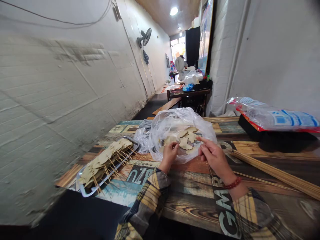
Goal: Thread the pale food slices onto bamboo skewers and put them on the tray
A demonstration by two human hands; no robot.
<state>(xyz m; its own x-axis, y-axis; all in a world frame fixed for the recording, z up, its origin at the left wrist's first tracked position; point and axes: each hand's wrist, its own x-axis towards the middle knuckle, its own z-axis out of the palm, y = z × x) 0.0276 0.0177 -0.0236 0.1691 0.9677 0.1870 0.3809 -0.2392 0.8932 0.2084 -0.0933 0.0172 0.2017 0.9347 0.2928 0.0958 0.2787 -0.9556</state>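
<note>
An unfolded clear plastic bag (160,120) lies in front of me with pale, flat, irregular slices (185,143) inside. At its near left side is my left hand (170,155), thumb and fingers pinched together; what lies between them is too small to make out. My right hand (213,154) is over the bag's right edge, index finger stretched towards the slices and the other fingers curled in. A thin stick-like line shows below that palm, but what it holds is unclear. To the left, a metal tray (86,193) carries skewered slices (106,156) piled up, sticks pointing right.
A bundle of bamboo skewers (277,171) lies on the right of the wood-patterned table (190,208). Behind it, a black container (282,140) has plastic packaging (282,116) on top. Farther back stand a cluttered table (191,93) and a person (184,61).
</note>
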